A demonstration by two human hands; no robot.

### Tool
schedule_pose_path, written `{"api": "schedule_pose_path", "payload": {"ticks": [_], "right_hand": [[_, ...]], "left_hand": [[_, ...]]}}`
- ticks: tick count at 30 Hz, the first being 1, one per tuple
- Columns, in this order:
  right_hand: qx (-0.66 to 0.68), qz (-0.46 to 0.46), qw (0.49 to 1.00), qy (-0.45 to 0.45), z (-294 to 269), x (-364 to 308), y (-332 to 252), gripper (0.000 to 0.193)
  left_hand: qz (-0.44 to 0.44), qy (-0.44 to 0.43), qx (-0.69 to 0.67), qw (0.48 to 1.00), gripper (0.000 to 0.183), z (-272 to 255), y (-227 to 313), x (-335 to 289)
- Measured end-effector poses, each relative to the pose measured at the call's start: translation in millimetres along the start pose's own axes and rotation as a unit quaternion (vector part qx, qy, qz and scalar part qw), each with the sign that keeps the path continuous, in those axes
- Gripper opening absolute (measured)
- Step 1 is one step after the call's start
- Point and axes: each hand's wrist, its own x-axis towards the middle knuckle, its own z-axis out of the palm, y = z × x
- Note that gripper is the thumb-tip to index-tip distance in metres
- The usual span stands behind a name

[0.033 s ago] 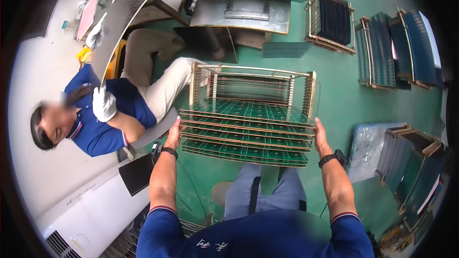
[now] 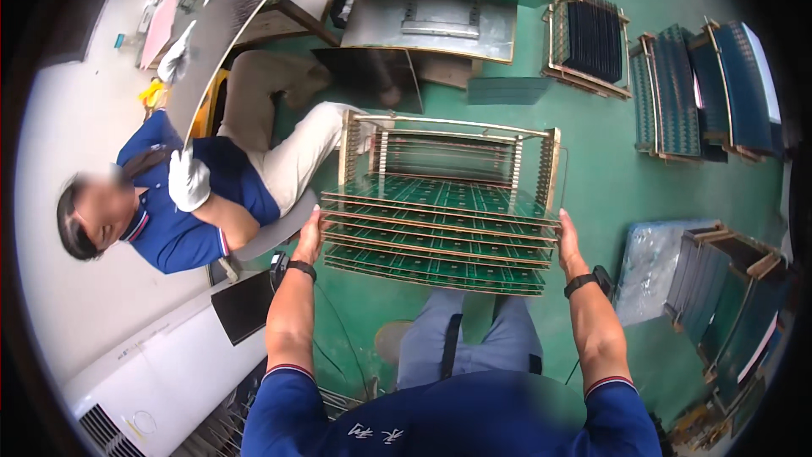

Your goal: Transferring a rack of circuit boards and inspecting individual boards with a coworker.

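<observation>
Several green circuit boards (image 2: 436, 242) jut toward me in stacked layers, with thin gaps between their edges. Behind them is a slotted rack (image 2: 551, 171) with notched posts and a top rail; the boards' far ends reach between its posts. At the boards' left edge, my left hand (image 2: 310, 235) is closed, thumb up. My right hand (image 2: 567, 237) grips the opposite edge the same way. Both palms press from the sides, and the fingers beneath are mostly hidden. More boards (image 2: 448, 152) stand deeper in the rack.
A co-worker in a blue shirt, with white gloves (image 2: 188, 182), sits at left by a large curved-looking panel (image 2: 222, 25). Racks of dark boards (image 2: 589, 38) stand far right, others (image 2: 736, 279) nearer right. A white cabinet-like unit (image 2: 169, 364) lies lower left.
</observation>
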Motion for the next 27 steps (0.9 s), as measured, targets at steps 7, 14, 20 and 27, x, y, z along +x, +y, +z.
{"api": "schedule_pose_path", "payload": {"ticks": [7,14,20,27], "right_hand": [[-0.008,-0.103,0.994,-0.021,-9.2,-31.0,-3.5,0.080],[-0.066,-0.150,0.985,-0.057,2.3,-27.5,-8.2,0.068],[-0.007,-0.154,0.985,-0.074,3.3,-45.8,-15.3,0.064],[0.031,-0.283,0.955,-0.078,-3.8,-137.4,-63.5,0.065]], "left_hand": [[0.158,0.033,0.058,0.985,0.056,59.6,61.9,-59.7],[0.155,0.011,0.165,0.974,0.048,63.7,78.4,-41.3],[0.160,-0.003,0.087,0.983,0.043,75.8,90.5,-64.6],[0.280,-0.015,-0.013,0.960,0.047,51.7,120.1,-127.3]]}}
